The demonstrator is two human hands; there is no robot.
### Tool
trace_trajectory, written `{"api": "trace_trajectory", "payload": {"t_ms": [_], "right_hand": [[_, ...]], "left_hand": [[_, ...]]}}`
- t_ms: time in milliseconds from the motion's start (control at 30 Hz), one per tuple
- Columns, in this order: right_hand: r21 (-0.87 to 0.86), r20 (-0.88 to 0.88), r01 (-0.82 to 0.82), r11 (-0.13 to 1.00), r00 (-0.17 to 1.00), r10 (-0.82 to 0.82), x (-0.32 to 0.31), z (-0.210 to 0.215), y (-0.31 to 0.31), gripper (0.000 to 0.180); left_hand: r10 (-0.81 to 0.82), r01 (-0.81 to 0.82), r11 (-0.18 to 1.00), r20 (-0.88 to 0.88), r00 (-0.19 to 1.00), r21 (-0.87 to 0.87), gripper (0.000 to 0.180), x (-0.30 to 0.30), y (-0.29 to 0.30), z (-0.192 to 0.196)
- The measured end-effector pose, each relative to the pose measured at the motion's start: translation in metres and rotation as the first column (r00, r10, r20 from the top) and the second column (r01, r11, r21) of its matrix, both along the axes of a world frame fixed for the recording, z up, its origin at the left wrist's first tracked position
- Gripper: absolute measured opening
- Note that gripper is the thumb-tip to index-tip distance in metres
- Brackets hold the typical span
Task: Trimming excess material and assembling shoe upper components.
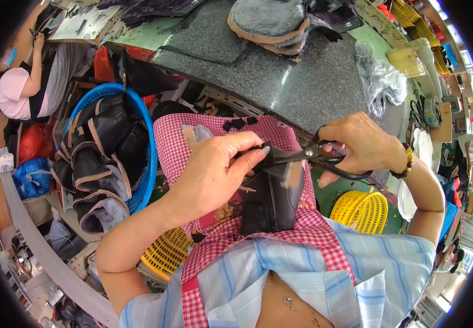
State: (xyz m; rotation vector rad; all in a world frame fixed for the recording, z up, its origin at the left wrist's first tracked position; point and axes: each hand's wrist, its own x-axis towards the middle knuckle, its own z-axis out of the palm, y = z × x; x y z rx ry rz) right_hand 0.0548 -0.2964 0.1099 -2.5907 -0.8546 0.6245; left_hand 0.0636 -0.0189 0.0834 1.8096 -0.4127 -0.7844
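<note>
A black leather boot upper (266,205) with a pale fleece edge rests on my lap, over the red-and-white checked apron (173,145). My left hand (212,169) pinches its top edge between thumb and forefinger. In my right hand (365,143) is a pair of black-handled scissors (311,153), the fingers through its loops. The blades point left and lie against the upper's top edge, close to my left fingertips. Just what sits between the blades I cannot make out.
At left, a blue basket (150,158) holds several black fleece-lined uppers (105,126). Ahead stands a grey speckled table (203,41) with stacked fleece pieces (266,19) and clear plastic (381,82). Yellow baskets (359,212) flank my lap. A person in pink (16,95) is at far left.
</note>
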Motion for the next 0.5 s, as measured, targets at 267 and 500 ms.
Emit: {"api": "trace_trajectory", "payload": {"t_ms": [267, 500], "right_hand": [[-0.036, -0.069, -0.059, 0.998, 0.996, 0.056, 0.005, 0.010, 0.003, 0.062], [-0.033, -0.052, -0.123, 0.992, 0.991, 0.121, 0.013, 0.011, 0.023, 0.061]], "left_hand": [[0.022, -0.023, 1.000, 0.120, 0.992, 0.008, 0.016, -0.001, 0.005, 0.002], [-0.032, 0.030, 0.999, 0.079, 0.996, 0.026, 0.017, -0.001, 0.000, 0.009]]}}
